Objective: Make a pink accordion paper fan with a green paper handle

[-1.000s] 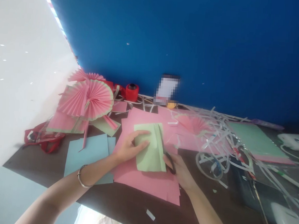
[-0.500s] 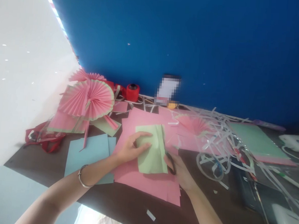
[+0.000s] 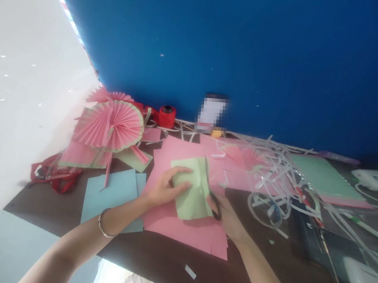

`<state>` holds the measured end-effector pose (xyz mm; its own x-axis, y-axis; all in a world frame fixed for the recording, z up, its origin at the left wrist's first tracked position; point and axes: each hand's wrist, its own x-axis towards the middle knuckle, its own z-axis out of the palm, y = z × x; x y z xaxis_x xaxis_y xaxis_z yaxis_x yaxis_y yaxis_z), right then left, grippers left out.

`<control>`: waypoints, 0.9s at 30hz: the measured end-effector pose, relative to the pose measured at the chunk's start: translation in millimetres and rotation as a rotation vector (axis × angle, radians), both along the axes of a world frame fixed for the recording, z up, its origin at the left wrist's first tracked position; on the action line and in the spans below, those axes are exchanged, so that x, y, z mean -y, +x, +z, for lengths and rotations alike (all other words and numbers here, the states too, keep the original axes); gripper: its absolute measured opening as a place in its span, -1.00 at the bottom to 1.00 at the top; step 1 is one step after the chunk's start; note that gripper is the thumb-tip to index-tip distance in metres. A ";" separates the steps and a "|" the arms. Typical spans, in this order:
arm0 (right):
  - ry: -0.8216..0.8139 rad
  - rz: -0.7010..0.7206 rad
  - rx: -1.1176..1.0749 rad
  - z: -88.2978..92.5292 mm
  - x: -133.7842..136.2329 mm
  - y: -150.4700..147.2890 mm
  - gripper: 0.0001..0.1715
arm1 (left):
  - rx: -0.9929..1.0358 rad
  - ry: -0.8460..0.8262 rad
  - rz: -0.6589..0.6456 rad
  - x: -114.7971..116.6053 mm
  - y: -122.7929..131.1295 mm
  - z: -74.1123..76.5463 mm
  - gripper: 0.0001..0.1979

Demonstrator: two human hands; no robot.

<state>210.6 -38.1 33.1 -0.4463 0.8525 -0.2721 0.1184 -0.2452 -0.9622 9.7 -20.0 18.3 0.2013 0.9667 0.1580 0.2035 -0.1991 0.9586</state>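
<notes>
While your left fingers (image 3: 179, 169) hold green paper (image 3: 187, 206), your right fingers (image 3: 210, 202) grip scissors (image 3: 218, 207) at its edge, the cutting seemingly unfinished; beyond the left ones, pink fans (image 3: 128, 126) (already pleated) lie.

I see L hand (image 3: 168, 188) on the green paper (image 3: 194, 198), thumb + forefinger apart on top, over a stack of pink sheets (image 3: 195, 236). R hand (image 3: 230, 217) grips dark scissors (image 3: 217, 206) at the paper's R edge; blades hard to make out. Blue sheets (image 3: 110, 192) lie part-hidden under L forearm (image 3: 81, 242), w/ a pink fan (image 3: 127, 124) behind. Red roll (image 3: 167, 118) stands nr the wall (image 3: 221, 44); white strips (image 3: 272, 175) tangle to the R.
</notes>
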 end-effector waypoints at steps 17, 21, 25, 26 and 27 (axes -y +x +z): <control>-0.026 -0.029 0.027 -0.5 0.3 -0.3 -0.58 | -0.014 0.028 0.021 -0.3 -0.6 -0.3 -0.70; -0.033 -0.028 0.027 -2.1 0.0 -0.4 -0.59 | -0.015 0.052 0.024 -0.2 -0.8 -1.0 -0.70; -0.030 -0.024 0.028 -4.6 0.1 -0.1 -0.57 | -0.025 0.054 0.030 -0.2 -0.5 -0.2 -0.72; -0.028 -0.028 0.032 -5.2 0.2 0.1 -0.57 | -0.024 0.056 0.031 -0.3 -0.4 -0.1 -0.72; -0.029 -0.030 0.034 -5.5 0.4 0.2 -0.56 | -0.023 0.056 0.031 -0.3 -0.3 0.0 -0.72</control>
